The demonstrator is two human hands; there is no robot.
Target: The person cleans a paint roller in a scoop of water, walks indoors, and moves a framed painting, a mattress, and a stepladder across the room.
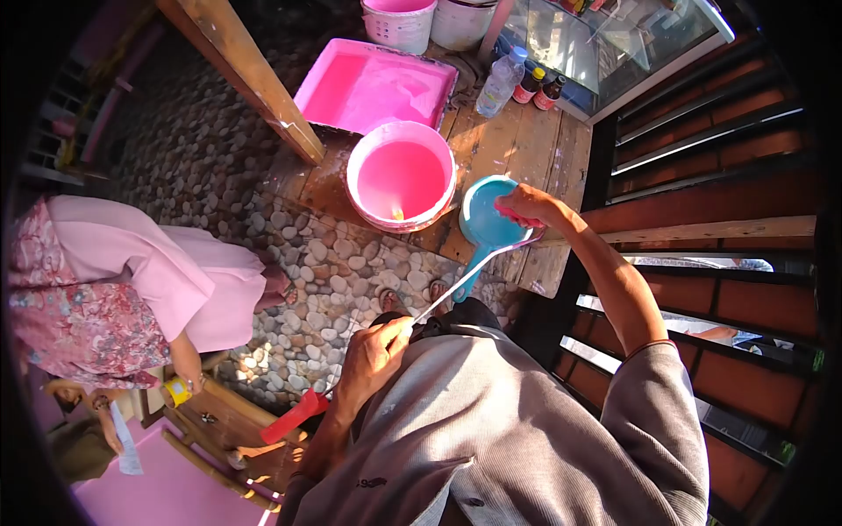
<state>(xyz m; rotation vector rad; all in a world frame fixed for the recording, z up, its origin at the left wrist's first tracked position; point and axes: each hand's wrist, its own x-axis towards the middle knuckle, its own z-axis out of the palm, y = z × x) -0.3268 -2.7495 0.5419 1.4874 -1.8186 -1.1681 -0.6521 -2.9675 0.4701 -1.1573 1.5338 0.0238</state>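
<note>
My left hand (375, 355) is closed around the near end of a thin white rod (456, 285), in front of my grey shirt. The rod slants up to the right, and its pink-stained far end lies by the rim of a light blue dipper (488, 226). My right hand (529, 207) reaches over the dipper with fingers curled together and stained pink. Whatever they may hold is hidden. The dipper rests near the wooden table's edge, its handle pointing towards me. Left of it stands a bucket of pink paint (401, 180).
A pink paint tray (377, 86), a water bottle (502, 81) and two small dark bottles share the wooden table (491, 145). A wooden post (250, 79) rises at left. Someone in pink clothes (189, 280) stands nearby holding a yellow can (178, 391). A slatted wall (710, 219) borders the right.
</note>
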